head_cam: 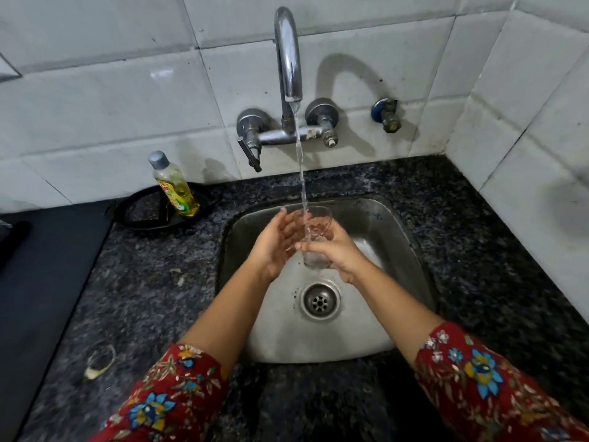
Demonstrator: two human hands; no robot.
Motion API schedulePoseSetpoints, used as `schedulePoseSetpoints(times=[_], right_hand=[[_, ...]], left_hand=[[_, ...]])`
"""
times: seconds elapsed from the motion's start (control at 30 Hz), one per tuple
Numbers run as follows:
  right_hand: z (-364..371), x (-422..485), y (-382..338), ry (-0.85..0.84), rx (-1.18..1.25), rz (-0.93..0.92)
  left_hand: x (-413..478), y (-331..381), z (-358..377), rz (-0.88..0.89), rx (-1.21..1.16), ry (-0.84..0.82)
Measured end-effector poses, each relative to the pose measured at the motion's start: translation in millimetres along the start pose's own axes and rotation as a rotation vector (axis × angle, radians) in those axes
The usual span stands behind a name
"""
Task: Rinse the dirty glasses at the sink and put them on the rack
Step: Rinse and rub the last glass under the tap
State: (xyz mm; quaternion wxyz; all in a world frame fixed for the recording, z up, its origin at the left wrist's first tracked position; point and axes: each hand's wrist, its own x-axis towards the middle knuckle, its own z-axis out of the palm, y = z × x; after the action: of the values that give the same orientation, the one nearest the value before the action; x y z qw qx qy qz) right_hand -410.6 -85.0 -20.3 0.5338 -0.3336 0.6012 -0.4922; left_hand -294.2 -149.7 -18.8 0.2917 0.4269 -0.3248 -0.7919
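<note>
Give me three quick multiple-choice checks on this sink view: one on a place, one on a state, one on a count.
1. Where does the soap bottle stand?
A. On a shelf
B. On the black tray left of the sink
C. On the floor

2. What is the tap doing?
A. Shut off
B. Dripping only
C. Running onto the glass

3. How many glasses are in view?
A. One
B. Three
C. Five

Answers:
1 B: the bottle stands on the tray by the tiled wall.
2 C: a steady stream falls from the spout to the glass.
3 A: only the one held in the right hand shows.
</note>
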Motion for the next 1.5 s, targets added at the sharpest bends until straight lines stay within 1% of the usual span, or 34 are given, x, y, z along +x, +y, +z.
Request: schedulePoseSetpoints(times=[0.07,0.13,0.17,0.27,0.33,0.4,0.47,0.57,0.67,0.8,0.87,1.0,1.1,1.17,1.2,1.3,1.33,1.4,1.5], right_hand=[[2.5,1.1,-5.8,-0.054,-0.019,-0.007],[3.4,0.3,-3.7,-0.162,-0.056,0.006],[3.5,0.3,-1.5,-0.169,-0.046,0.023],[-3.9,-1.3,-2.2,-0.074,-0.016,0.076],[-10.7,-4.7,-7.2,-0.131,-0.146,0.099],[-14.3,-6.8,-8.3,-0.174,-0.302,0.134],[-17.8,-6.9,-10.0,-0.149,-0.449,0.134],[-25.2,-5.3,-21.2,-0.131,-0.759,0.059],[-26.1,-4.6,-34.9,-0.068,-1.017,-0.011],[-6.8,0.9,-46.6,0.0,-1.124,-0.024],[4.1,7.5,-51.7,0.015,-1.181,-0.037],[20.0,17.9,-60.6,0.014,-1.202,-0.058],[19.6,21.1,-61.2,0.031,-1.167,-0.07],[10.7,17.7,-55.0,0.034,-1.115,-0.052],[4.3,14.3,-49.8,0.025,-1.082,-0.039],[-10.3,1.9,-26.0,-0.02,-1.008,-0.018],[-12.6,-1.6,-17.8,-0.025,-0.975,-0.019],[-14.7,-2.6,-2.3,-0.021,-0.81,-0.02],[-14.5,2.2,6.0,0.0,-0.489,0.0]], left_hand=[[0.8,-1.5,-1.8,0.012,-0.032,0.103],[1.3,-3.2,-4.3,-0.006,-0.06,0.145],[0.9,-3.8,-5.4,-0.008,-0.058,0.153],[2.1,-5.2,-5.4,0.027,-0.025,0.175],[-0.8,-4.5,-2.5,0.038,0.02,0.168],[-5.0,-4.7,0.9,0.002,0.093,0.148],[-9.5,-6.6,3.0,-0.043,0.174,0.125],[-12.3,-18.7,0.5,-0.06,0.219,0.102],[-11.7,-33.1,-1.4,-0.144,0.096,0.084],[-3.9,-42.5,-4.3,-0.338,-0.149,0.047],[-0.8,-42.4,-5.2,-0.385,-0.243,0.05],[9.0,-38.4,-12.1,-0.379,-0.356,0.073],[13.7,-28.5,-14.2,-0.296,-0.345,0.119],[13.1,-19.5,-13.1,-0.21,-0.224,0.173],[10.7,-15.2,-11.4,-0.158,-0.089,0.192],[-2.2,-7.3,0.1,0.065,0.423,0.193],[-6.6,-5.3,4.0,0.123,0.54,0.184],[-11.5,-1.0,8.5,0.207,0.684,0.201],[-4.7,10.3,2.9,0.338,0.822,0.359]])
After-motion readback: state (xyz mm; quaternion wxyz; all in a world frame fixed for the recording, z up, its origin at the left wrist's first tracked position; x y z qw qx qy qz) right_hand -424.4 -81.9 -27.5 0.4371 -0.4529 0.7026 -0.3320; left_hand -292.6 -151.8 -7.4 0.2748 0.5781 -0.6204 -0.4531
